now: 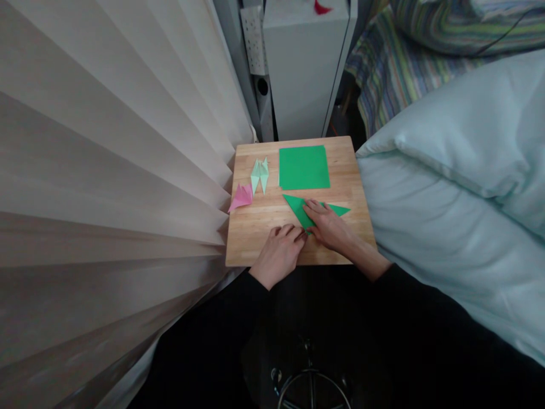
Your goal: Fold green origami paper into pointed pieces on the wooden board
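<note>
A green paper folded into a triangle (298,208) lies on a small wooden table (255,227). My right hand (328,226) rests flat on the triangle, fingers stretched out and pressing it down. My left hand (281,249) sits just left of it, fingers curled, with the fingertips pinching the triangle's lower point. A flat stack of green square paper (304,167) lies farther back on the table.
A pale green folded paper figure (260,174) and a pink folded one (241,196) lie at the table's left side. A pleated curtain (106,187) hangs on the left, a pale blue duvet (460,187) on the right, a white cabinet (302,62) behind.
</note>
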Tool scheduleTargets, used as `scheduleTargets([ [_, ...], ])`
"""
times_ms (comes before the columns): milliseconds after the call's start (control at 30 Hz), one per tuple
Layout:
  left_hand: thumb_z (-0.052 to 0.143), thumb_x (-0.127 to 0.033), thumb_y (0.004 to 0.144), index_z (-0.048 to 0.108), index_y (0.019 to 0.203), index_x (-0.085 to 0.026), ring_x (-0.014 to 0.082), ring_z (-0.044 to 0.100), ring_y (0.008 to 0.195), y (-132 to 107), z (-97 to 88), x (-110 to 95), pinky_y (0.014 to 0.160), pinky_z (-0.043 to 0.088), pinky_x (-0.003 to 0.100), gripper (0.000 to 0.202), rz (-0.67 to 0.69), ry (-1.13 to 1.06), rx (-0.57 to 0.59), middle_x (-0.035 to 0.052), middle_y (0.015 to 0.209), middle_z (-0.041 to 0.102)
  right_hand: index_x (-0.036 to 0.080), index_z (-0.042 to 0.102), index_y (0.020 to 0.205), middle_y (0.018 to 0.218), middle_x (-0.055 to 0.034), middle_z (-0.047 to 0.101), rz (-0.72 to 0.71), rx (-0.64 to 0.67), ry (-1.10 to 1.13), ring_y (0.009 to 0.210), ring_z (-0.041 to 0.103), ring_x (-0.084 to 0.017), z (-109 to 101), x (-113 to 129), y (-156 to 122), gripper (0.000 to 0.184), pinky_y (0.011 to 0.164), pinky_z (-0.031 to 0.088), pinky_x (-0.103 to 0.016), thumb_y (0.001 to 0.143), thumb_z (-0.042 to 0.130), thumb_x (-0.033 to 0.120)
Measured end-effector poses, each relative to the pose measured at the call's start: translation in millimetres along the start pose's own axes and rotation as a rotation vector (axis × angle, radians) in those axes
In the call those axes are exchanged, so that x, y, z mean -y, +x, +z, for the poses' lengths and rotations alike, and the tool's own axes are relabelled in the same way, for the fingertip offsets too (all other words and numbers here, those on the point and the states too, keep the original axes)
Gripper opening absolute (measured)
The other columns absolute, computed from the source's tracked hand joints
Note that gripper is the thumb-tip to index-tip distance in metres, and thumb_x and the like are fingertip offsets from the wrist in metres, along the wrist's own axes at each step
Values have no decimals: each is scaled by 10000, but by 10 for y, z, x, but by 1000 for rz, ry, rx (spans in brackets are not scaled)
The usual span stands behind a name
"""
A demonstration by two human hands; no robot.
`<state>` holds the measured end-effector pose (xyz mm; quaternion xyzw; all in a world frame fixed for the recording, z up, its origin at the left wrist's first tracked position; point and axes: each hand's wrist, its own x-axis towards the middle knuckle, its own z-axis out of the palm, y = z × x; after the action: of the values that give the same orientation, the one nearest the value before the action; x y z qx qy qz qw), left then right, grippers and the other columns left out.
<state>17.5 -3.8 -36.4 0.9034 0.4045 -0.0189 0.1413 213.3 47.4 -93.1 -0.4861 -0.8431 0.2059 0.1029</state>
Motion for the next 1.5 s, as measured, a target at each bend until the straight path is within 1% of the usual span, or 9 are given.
scheduleTargets([
  [267,463,-136,1027,640,1306,-142,282,563,1243,23,41,-20,1004,457,453,331,-29,10,-25,106,1295,678,113,495,1493,1643,-220,437,58,27,-67,1522,423,-344,-104,105,-17,602,1199,408,-540,903,613,94],
  [567,529,-157,1003,640,1297,-132,288,558,1274,70,123,-43,1044,467,447,315,-164,-94,-147,124,1322,673,109,432,1471,1302,-256,656,497,-7,-124,1154,668,-399,-314,319,-22,884,885,550,-476,756,884,365],
  [833,665,-189,930,665,1200,-180,329,547,1296,155,264,29,1055,474,515,270,-341,-327,-291,134,1339,660,215,597,778,835,-89,742,609,-128,319,828,735,-285,-209,215,61,195,722,571,-391,699,773,187],
  [1000,756,-248,877,531,1409,-189,268,667,1178,305,170,56,1006,541,463,580,-547,-1088,-611,157,1296,690,223,583,870,854,-53,756,501,-365,966,794,742,-243,-430,292,91,221,739,612,-399,735,751,272],
  [1100,763,-419,887,593,1365,-195,209,727,985,307,-161,-3,884,586,363,554,-429,-1613,-617,93,1076,759,235,568,1055,1074,-110,771,433,-547,1160,922,760,-271,-677,425,57,371,832,634,-444,774,774,364],
  [1200,738,-487,895,718,1160,-180,158,702,795,217,-530,-52,754,581,292,405,-386,-1700,-693,38,894,748,257,530,1236,1180,-120,744,304,-565,1004,1046,739,-305,-980,616,-31,452,877,625,-488,858,742,387],
  [1333,800,-393,837,766,968,-151,126,627,649,96,-847,-44,605,505,230,277,-431,-1468,-780,5,716,701,275,511,1380,1434,-173,597,202,-936,255,1364,547,-407,-1385,897,-202,606,1111,436,-638,851,806,301],
  [1400,790,-371,839,775,901,-149,115,592,603,62,-938,-58,544,457,216,230,-403,-1402,-760,6,694,695,291,616,1245,1362,-133,658,60,-859,9,1366,546,-403,-1508,1007,-267,352,1210,247,-694,919,731,227],
  [1500,753,-365,872,796,908,-160,113,566,579,37,-1025,-131,512,431,218,212,-340,-1377,-681,9,695,697,291,662,1066,1228,-76,727,-119,-664,-29,1212,649,-333,-1534,1069,-293,137,1159,334,-629,960,681,206],
])
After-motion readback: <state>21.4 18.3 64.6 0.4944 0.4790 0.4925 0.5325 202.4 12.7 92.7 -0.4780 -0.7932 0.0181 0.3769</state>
